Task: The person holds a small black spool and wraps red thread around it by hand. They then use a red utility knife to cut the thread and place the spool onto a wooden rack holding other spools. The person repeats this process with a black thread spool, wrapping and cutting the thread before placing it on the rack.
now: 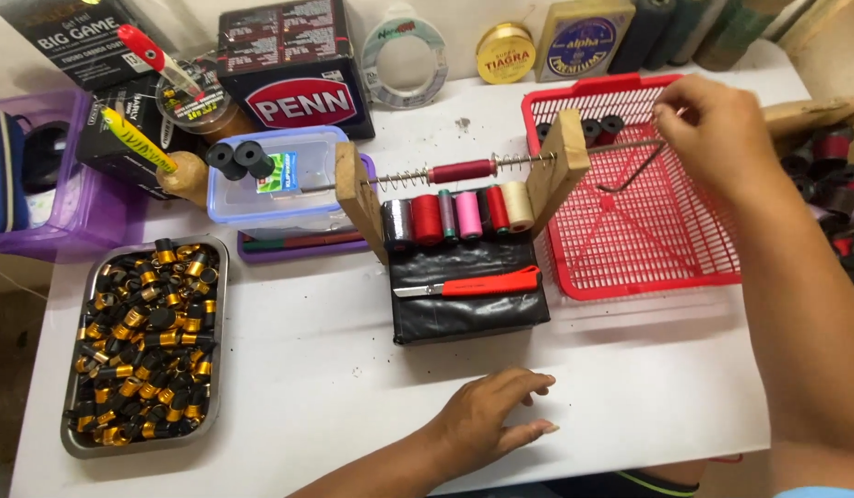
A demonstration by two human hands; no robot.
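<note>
Two hands work at a wooden winding jig standing on a black wrapped block on the white table. The right hand pinches the bent metal crank handle over the red plastic basket, placed to turn the spring-loaded rod carrying a dark red wrapped tube. The left hand rests flat, fingers loosely spread, holding nothing, seemingly for steadiness. Five coloured thread spools sit below, beside a steel tray of black-and-gold rings.

Right hand grips the metal crank; left hand rests on the table.
</note>
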